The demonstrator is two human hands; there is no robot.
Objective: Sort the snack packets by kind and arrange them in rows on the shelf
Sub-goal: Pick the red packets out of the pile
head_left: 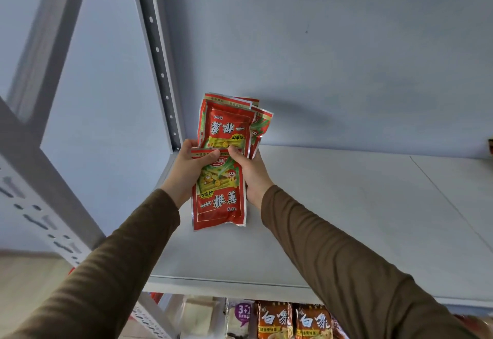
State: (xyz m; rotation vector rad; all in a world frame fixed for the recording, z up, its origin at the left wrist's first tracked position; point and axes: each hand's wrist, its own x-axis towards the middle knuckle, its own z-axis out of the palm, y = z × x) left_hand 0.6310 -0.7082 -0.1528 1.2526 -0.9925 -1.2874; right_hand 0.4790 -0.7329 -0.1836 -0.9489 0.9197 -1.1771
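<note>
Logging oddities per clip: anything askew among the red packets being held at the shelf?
Yes. The front red packet reads upright, while the packets behind it are upside down and fanned unevenly. Both the left hand and right hand grip the bunch.

- Light is soft and even, cool in tone — no harsh glare on the shelf (pixel 346 205).
- The red packets (pixel 226 136) cast a faint, diffuse shadow rightward on the back wall (pixel 320 45); their foil edges catch small glints.
- Wide-angle distortion bends the upright (pixel 160 58) and stretches the sleeves (pixel 360 272) at the bottom edge.
- Corners look soft — the centre stays sharp.
</note>
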